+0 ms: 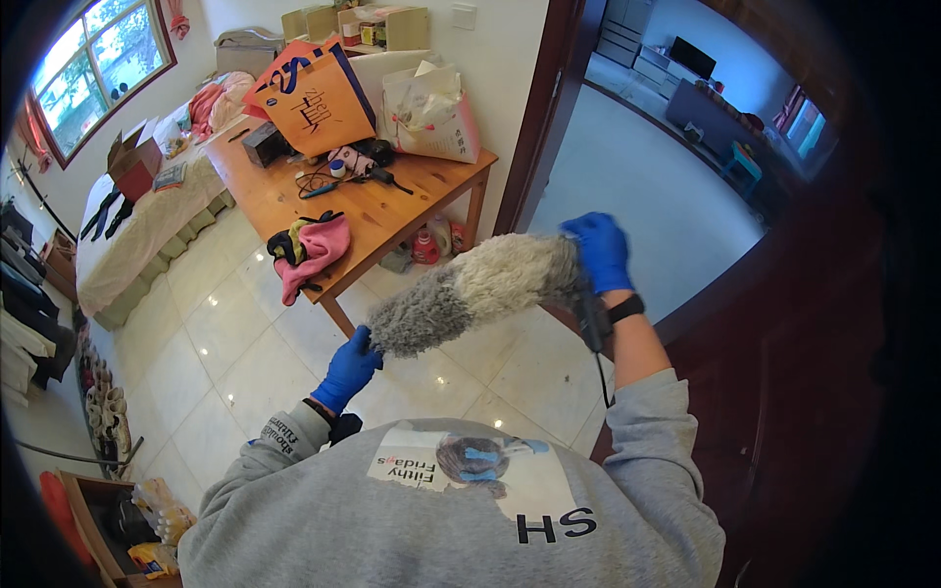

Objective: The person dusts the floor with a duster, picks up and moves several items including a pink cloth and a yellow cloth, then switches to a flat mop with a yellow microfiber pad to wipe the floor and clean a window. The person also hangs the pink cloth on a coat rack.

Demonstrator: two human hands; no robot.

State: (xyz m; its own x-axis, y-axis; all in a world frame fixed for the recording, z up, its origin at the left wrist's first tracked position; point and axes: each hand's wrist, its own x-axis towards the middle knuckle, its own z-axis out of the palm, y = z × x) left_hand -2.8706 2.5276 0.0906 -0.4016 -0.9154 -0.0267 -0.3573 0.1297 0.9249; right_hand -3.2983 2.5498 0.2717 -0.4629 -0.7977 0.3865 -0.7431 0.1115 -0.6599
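Note:
A fluffy duster [480, 289], grey at its left part and cream-white toward the right, stretches between my two hands in front of my chest, over the tiled floor. My left hand [348, 374], in a blue glove, pinches its left tip. At the other, higher end my right hand [602, 253], gloved in blue too, closes on the duster's edge; its fingers are slightly blurred. A dark strap [625, 307] circles my right wrist, and a dark device with a cable [592, 323] hangs beside it.
Beyond the duster stands a wooden table [431, 186] bearing an orange paper bag [319, 103], a white bag [426, 113], cables and a pink cloth [319, 250]. A bed [147, 230] is at the left, a doorway frame [549, 108] at the right. Shoes [103, 402] line the left wall.

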